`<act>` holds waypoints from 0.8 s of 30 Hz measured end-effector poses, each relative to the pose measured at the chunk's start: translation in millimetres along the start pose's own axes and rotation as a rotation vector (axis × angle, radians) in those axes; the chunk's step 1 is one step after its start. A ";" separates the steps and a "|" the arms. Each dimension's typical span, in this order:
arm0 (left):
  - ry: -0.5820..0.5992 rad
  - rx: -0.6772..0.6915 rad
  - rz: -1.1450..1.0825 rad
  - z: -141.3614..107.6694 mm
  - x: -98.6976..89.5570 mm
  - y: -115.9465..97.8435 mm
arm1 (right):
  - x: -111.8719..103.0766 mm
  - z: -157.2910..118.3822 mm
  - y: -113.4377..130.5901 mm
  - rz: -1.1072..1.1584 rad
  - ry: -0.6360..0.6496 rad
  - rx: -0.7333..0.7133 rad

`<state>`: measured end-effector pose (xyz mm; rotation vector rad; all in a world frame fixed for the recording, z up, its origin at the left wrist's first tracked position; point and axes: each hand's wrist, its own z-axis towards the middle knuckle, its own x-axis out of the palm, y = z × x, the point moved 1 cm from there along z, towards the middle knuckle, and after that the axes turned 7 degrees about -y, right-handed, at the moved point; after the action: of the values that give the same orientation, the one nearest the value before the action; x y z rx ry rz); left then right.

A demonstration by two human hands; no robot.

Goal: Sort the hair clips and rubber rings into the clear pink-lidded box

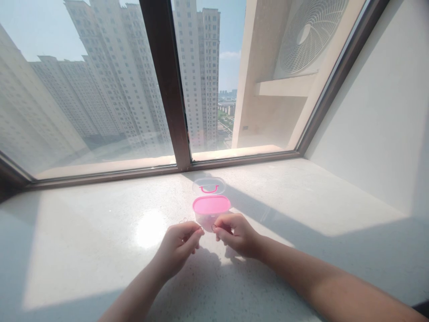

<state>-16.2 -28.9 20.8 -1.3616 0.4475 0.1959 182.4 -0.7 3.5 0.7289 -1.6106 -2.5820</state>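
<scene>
Over the white sill (pixel 97 250), my left hand (pixel 181 241) is closed in a pinch; a tiny thin thing may sit at its fingertips, too small to name. Facing it, a short gap away, my right hand (pixel 236 235) pinches a small thin dark ring (pixel 213 228). Just beyond both hands stands a small oval box with a pink top (pixel 212 205) and a pale see-through body, partly hidden by my fingers. Behind it lies a clear oval lid (pixel 198 184) with a pink handle (pixel 209 191). Some thin curled bits (pixel 183 220) show past my left hand.
A dark-framed window (pixel 181 163) borders the far side of the sill, with tall buildings and an outdoor fan unit (pixel 310 36) outside. A white wall (pixel 375 120) rises on the right. Bright sun glare (pixel 152 228) lies left of the box.
</scene>
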 end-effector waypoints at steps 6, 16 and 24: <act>-0.001 0.007 -0.002 0.7 0.7 0.5 | 0.4 0.2 0.3 0.034 -0.015 -0.001; 0.005 0.005 0.019 1.0 0.3 0.6 | 1.1 0.1 0.2 0.019 -0.017 -0.007; 0.006 0.009 0.016 0.2 0.5 2.4 | 1.4 0.0 -1.3 0.014 -0.023 -0.012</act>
<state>-16.7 -28.3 18.5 -1.3498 0.4641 0.2031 181.5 -0.4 1.9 0.6872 -1.5983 -2.5975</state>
